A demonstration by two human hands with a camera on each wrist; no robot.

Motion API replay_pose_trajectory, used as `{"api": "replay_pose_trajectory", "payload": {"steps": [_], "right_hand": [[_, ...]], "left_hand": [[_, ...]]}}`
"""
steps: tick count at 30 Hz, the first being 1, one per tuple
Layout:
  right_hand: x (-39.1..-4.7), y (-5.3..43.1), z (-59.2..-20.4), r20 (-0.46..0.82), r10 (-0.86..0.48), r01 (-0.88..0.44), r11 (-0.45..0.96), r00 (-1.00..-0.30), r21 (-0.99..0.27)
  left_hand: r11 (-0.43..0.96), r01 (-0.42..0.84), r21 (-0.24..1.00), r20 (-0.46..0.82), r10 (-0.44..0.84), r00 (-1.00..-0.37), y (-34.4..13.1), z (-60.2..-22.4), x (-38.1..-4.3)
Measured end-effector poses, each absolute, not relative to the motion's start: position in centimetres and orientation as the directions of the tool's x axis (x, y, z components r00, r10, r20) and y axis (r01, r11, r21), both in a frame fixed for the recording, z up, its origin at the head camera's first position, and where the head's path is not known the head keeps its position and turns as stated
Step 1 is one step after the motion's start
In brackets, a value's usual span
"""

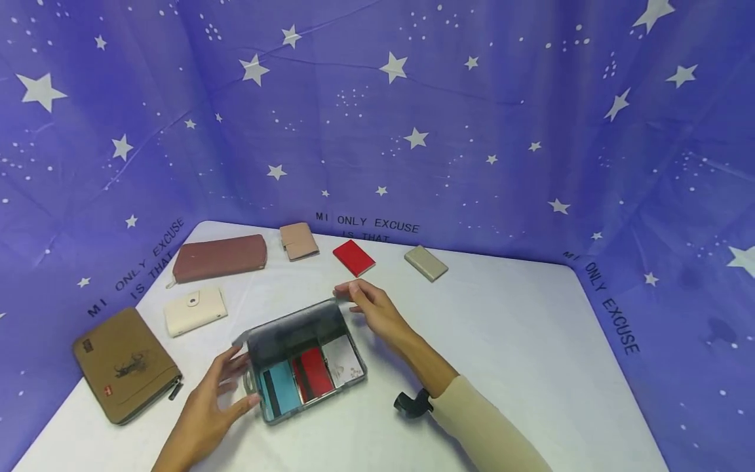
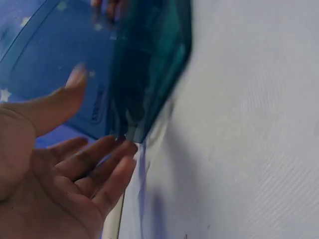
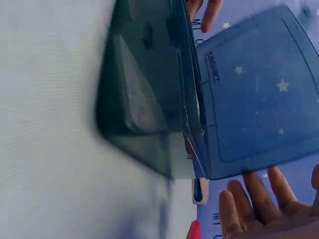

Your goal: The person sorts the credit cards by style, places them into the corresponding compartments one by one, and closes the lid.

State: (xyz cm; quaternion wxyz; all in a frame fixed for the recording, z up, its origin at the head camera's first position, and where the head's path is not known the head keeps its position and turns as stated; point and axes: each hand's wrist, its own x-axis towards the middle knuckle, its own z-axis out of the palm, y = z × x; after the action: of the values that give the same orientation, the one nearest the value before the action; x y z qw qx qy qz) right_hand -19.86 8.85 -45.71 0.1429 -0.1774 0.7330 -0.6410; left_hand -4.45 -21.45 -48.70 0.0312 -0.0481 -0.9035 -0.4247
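A translucent grey-blue plastic box point(image 1: 358, 354) sits in front of me, its lid point(image 3: 269, 94) raised in the right wrist view. Inside lie a light blue card holder point(image 1: 283, 388), a red one point(image 1: 314, 372) and a white one point(image 1: 343, 360), side by side in the near part. My left hand point(image 1: 206, 406) is spread at the box's left side, thumb near its front corner; in the left wrist view the fingertips point(image 2: 127, 162) are right at the box's edge. With fingers extended, my right hand point(image 1: 377, 311) is at the far right corner, fingertips against the lid's edge.
Left of the box lie a brown zip pouch point(image 1: 126, 367), a cream snap wallet point(image 1: 194, 313) and a long maroon wallet point(image 1: 221, 257). Behind it are a pink wallet point(image 1: 299, 241), a red card case point(image 1: 354, 257) and a beige one point(image 1: 426, 263). A starry curtain surrounds the white table point(image 1: 501, 328).
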Motion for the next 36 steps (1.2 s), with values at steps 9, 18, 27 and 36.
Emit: {"api": "replay_pose_trajectory", "payload": {"steps": [9, 18, 27, 36], "right_hand": [[-15.4, 12.6, -45.9, 0.017, -0.676, -0.432, 0.452, -0.737, -0.780], [-12.1, 11.5, -46.6, 0.143, -0.704, -0.718, 0.678, -0.696, -0.155], [-12.4, 11.1, -47.2, 0.220, -0.679, -0.697, 0.717, -0.701, -0.008], [-11.6, 11.3, -47.3, 0.187, -0.622, -0.641, 0.765, -0.760, -0.059]], "left_hand": [[0.461, 0.054, 0.886, 0.035, 0.050, -0.998, -19.7, -48.6, -4.8], [0.663, 0.152, 0.733, 0.071, 0.147, -0.987, -17.4, -48.4, -5.8], [0.850, 0.254, 0.461, 0.135, 0.216, -0.967, -15.9, -48.2, -7.7], [0.913, 0.355, 0.202, 0.274, 0.296, -0.915, -15.6, -48.9, -9.3]]}}
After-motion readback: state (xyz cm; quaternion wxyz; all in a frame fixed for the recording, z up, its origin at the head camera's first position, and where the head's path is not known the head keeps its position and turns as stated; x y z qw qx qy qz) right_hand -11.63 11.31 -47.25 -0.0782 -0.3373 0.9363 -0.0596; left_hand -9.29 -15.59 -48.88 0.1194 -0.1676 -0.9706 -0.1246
